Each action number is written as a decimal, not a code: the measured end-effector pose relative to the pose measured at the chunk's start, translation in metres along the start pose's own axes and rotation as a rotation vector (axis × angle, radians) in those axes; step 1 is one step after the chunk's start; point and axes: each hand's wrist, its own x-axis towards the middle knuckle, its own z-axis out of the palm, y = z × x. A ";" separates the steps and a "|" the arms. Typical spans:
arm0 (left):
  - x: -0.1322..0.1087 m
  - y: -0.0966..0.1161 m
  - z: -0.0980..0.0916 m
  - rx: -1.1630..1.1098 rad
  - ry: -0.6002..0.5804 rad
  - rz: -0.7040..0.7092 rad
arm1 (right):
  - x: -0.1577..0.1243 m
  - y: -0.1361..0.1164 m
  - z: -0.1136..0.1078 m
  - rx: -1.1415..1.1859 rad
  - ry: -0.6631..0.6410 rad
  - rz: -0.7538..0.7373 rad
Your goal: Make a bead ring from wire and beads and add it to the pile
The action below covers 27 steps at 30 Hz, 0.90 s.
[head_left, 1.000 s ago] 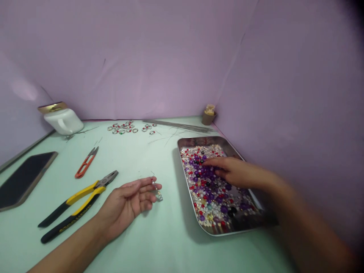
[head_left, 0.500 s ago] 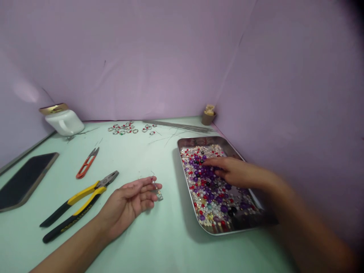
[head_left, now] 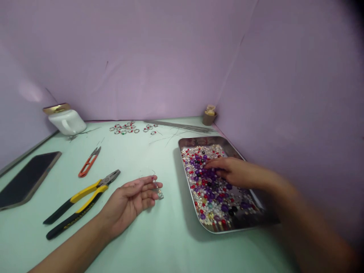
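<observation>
My left hand [head_left: 131, 204] rests palm up on the mat, its thumb and forefinger pinching a short beaded wire [head_left: 158, 188]. Clear and pale beads hang along this wire over my fingers, and a thin bare end sticks up past the fingertips. My right hand [head_left: 233, 172] reaches into a metal tray [head_left: 199, 225] on the right. Its forefinger and thumb are apart, with the fingertips down among purple beads [head_left: 212, 174]. Red, black, white and clear beads lie mixed around them. Whether a small bead is under the fingertips is hidden.
Yellow-and-black pliers [head_left: 85, 201], orange thread snips [head_left: 89, 163] and a phone [head_left: 27, 178] lie on the left. Finished beaded rings [head_left: 125, 127] and loose wires [head_left: 179, 126] are at the back. A white mug [head_left: 68, 122] and a small pot [head_left: 209, 118] stand in the corners.
The view has shifted slightly, so things on the left sit a little further right. My right hand stays among the beads, and my left hand keeps hold of the beaded wire.
</observation>
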 end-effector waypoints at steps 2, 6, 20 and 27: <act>0.000 0.000 0.001 -0.002 0.003 0.006 | -0.001 0.001 -0.001 0.006 -0.009 -0.008; -0.004 -0.001 0.003 0.026 0.072 0.036 | -0.011 0.002 -0.012 0.040 -0.041 0.034; -0.001 -0.004 -0.001 0.060 0.235 -0.003 | -0.021 0.008 -0.023 0.034 0.051 0.076; 0.000 -0.005 0.000 0.060 0.234 -0.007 | -0.018 0.001 -0.020 0.081 -0.118 0.083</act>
